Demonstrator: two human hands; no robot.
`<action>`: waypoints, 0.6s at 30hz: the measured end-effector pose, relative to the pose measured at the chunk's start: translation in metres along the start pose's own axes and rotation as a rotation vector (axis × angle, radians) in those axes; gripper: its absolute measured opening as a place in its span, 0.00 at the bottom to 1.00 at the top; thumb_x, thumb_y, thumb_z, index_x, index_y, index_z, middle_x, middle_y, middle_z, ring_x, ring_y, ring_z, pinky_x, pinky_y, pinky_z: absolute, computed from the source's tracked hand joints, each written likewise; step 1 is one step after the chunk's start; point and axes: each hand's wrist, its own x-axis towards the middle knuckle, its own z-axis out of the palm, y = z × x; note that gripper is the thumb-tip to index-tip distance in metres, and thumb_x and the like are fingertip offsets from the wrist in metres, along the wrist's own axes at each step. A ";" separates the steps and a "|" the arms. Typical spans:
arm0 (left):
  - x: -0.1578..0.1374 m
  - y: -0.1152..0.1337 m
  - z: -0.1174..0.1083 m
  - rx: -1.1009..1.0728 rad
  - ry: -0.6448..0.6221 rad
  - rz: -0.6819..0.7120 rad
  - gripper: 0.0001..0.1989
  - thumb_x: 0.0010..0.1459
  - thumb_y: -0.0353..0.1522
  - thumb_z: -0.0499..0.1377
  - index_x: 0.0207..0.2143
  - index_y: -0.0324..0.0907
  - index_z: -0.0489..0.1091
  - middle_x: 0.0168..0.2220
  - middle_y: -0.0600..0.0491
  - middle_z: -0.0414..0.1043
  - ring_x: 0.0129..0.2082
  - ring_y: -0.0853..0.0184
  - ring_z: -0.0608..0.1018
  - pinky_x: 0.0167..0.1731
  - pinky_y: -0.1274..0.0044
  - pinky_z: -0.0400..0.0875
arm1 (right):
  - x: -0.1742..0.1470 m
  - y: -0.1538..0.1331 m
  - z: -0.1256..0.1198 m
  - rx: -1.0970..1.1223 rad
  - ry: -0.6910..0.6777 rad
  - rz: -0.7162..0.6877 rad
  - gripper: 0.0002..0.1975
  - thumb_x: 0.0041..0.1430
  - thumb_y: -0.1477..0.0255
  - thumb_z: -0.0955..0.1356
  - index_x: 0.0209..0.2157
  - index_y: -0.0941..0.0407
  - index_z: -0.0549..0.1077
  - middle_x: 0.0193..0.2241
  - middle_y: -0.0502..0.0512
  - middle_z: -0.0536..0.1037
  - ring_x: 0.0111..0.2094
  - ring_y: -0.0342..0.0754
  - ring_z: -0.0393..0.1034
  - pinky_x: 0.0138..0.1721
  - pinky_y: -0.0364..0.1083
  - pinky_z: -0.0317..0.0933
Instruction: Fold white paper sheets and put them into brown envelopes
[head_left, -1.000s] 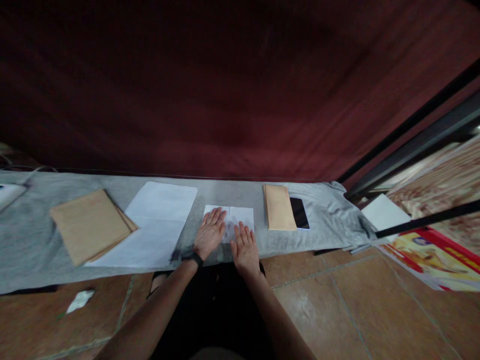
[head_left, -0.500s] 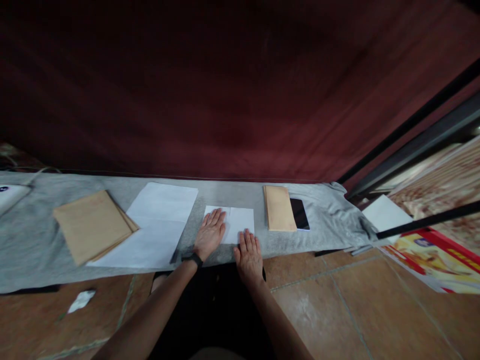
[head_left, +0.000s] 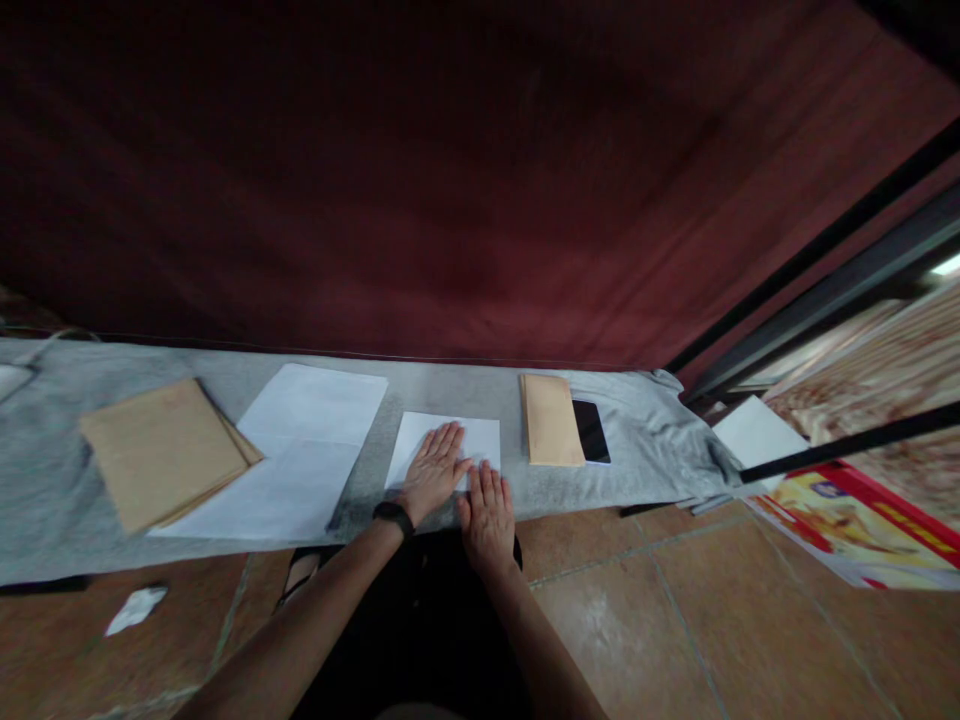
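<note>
Head view: left hand (head_left: 435,468) has slid inward, flat on the small white paper (head_left: 481,440) at view's 6 o'clock; right hand (head_left: 489,515) flat at its 5 o'clock edge. Neither grips; suggests smoothing under way.

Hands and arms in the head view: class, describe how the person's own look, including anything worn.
The left hand and right hand are gloveless. The left arm has a black band at the wrist; the right arm shows none. No sleeves show on either forearm.
</note>
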 end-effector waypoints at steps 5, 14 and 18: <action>0.005 -0.014 0.001 0.022 -0.001 -0.026 0.32 0.69 0.44 0.42 0.68 0.34 0.53 0.69 0.42 0.53 0.71 0.58 0.54 0.69 0.62 0.46 | 0.000 -0.001 -0.001 -0.006 -0.004 0.017 0.26 0.72 0.66 0.60 0.67 0.60 0.59 0.67 0.66 0.60 0.67 0.57 0.53 0.65 0.59 0.51; 0.005 -0.033 -0.003 0.044 0.018 -0.139 0.34 0.69 0.45 0.40 0.68 0.31 0.53 0.69 0.40 0.53 0.70 0.57 0.54 0.69 0.63 0.47 | 0.001 -0.001 -0.002 -0.005 -0.004 0.010 0.26 0.72 0.65 0.59 0.67 0.61 0.58 0.67 0.67 0.60 0.67 0.57 0.54 0.65 0.59 0.50; -0.005 -0.039 -0.005 0.054 0.038 -0.186 0.35 0.69 0.45 0.39 0.68 0.30 0.52 0.69 0.38 0.53 0.70 0.57 0.54 0.69 0.64 0.47 | 0.001 -0.001 -0.001 -0.003 -0.001 0.009 0.27 0.72 0.65 0.59 0.67 0.61 0.58 0.67 0.67 0.60 0.67 0.58 0.54 0.65 0.59 0.50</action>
